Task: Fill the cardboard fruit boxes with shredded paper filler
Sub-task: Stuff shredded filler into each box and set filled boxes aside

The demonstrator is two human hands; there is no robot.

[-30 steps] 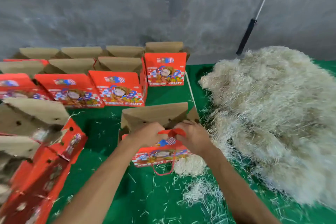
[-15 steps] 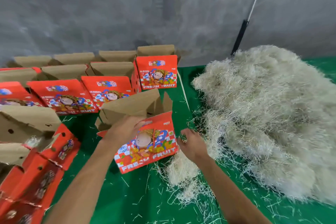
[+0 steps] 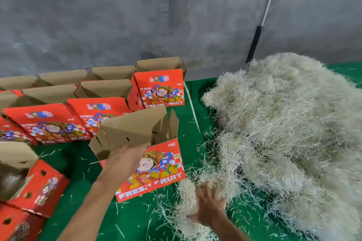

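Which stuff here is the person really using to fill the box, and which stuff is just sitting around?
Being used:
- tilted fruit box, gripped by the left hand
- small clump of shredded paper, touched by the right hand
- big paper pile

Just sitting around:
- rows of open boxes further back
- tipped boxes at the left
- pole against the wall

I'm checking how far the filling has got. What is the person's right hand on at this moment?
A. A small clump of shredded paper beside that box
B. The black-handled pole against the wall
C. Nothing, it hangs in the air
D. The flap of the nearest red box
A: the right hand rests on a small clump of shredded paper just right of the nearest red box, which the left hand holds.
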